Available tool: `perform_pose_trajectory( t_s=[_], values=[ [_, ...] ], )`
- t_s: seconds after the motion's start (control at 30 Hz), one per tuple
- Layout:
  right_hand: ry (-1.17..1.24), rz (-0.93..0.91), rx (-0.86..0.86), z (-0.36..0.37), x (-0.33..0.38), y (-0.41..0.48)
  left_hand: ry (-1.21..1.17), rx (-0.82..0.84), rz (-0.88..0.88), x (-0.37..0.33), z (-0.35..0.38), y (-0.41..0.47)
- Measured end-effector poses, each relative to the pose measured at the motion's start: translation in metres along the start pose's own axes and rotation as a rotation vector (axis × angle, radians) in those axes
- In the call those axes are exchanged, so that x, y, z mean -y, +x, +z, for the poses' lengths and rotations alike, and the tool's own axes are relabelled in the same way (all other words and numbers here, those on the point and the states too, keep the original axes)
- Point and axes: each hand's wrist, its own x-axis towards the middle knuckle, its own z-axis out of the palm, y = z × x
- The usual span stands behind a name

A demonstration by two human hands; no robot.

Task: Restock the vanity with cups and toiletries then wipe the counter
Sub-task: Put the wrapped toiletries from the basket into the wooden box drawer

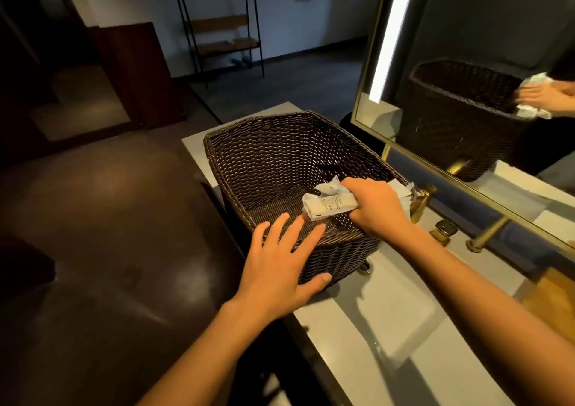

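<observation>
One wicker basket [280, 169] stands on the one pale counter [367, 318], and everything else counts out from it. Two bare hands are at the basket: one left hand [280, 268] spread flat on its near rim, one right hand [376, 206] over its right side. That right hand grips a bunch of white toiletry packets [323, 205]; one tube shows plainly, with at least one crinkled wrapper behind, the full number unclear. Just right of the basket stand one brass faucet [421, 202] and one brass knob [443, 230]. Behind the basket hangs one gold-framed mirror [497, 72] with one lit strip.
</observation>
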Motion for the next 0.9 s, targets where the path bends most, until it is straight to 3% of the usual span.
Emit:
perform_pose_trajectory(
  t_s=[0.2,0.4,0.47,0.9],
  values=[
    [-0.057,0.084,-0.039,-0.001,0.008,-0.006,-0.01,0.013,0.015,0.001,-0.003,-0.001],
    [-0.097,-0.003,-0.276,-0.008,0.017,-0.04,-0.026,0.032,0.031,0.003,-0.006,-0.003],
    [-0.084,0.011,-0.282,-0.007,0.02,-0.061,-0.012,0.016,0.038,0.003,-0.003,-0.003],
    [0.094,0.621,-0.063,-0.024,-0.033,-0.229,0.011,-0.005,0.13,-0.016,-0.001,-0.005]
  ],
)
